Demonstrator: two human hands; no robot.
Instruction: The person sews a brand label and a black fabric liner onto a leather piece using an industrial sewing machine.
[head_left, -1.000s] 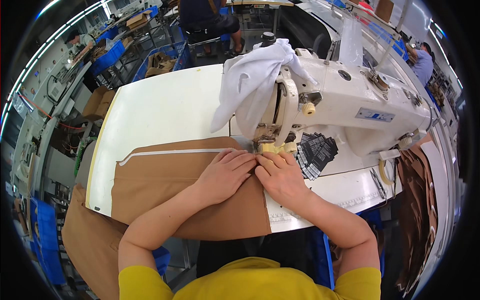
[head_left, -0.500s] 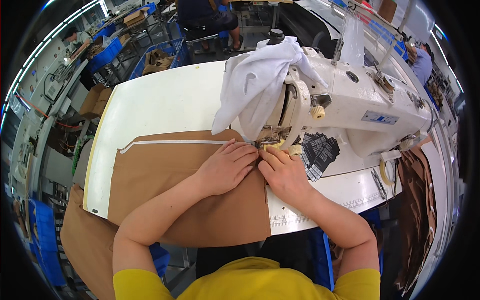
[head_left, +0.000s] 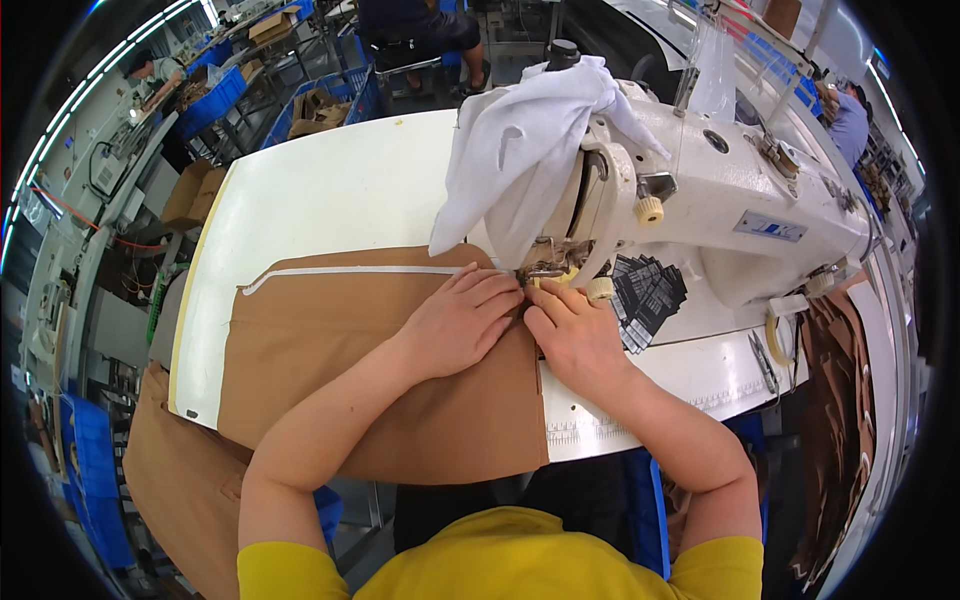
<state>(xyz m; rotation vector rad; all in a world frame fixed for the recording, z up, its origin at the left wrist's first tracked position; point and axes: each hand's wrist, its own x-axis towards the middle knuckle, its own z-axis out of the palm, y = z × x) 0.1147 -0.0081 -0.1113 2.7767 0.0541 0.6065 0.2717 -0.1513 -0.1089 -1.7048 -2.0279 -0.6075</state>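
Brown cloth (head_left: 300, 370): spread on white worktop (head_left: 320, 190), upper right corner by needle end of sewing machine (head_left: 720, 170) | left hand (head_left: 460, 325): I have it laid on the cloth, fingers extended, not gripping | right hand (head_left: 582, 340): fingertips at cloth's right edge, I can't tell from here if pinching | black labels (head_left: 648, 298): fanned out just right of it

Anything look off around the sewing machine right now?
Yes, mildly: a white cloth is draped over the sewing machine, and a grey patch on it could be a hole or a stain. Black labels are fanned loosely nearby. The brown fabric shows no obvious damage.
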